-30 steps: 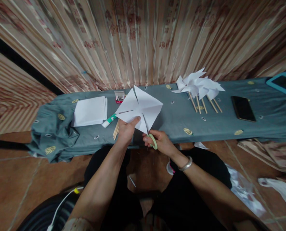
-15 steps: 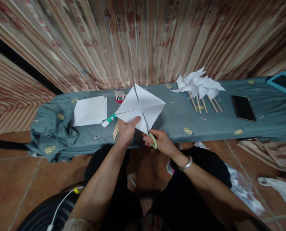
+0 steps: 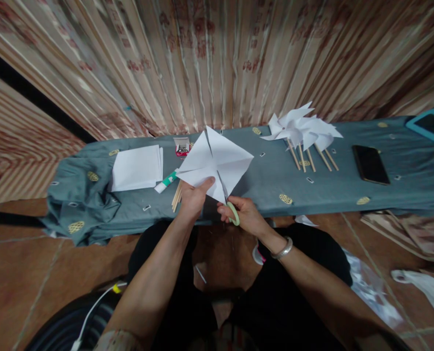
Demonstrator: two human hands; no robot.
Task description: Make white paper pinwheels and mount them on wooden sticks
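Observation:
My left hand [image 3: 192,197] pinches the lower edge of a white paper square [image 3: 217,163] with creases and slits along its diagonals, held up over the near edge of the bench. My right hand [image 3: 244,217] grips scissors with light green handles [image 3: 233,213], fingers closed through the loops. The blades reach up into the paper at its lower corner, along a diagonal.
The bench under a grey-green cloth [image 3: 268,185] carries a stack of white sheets [image 3: 136,168], a glue stick [image 3: 166,181], wooden sticks [image 3: 176,196], a small box of pins [image 3: 181,146], several finished paper pinwheels [image 3: 303,131], a black phone [image 3: 370,164] and a teal-cased tablet [image 3: 431,124]. Curtains hang behind.
The paper has tipped slightly to the right and up, and the scissors have edged a little further into it. Both hands stay in place.

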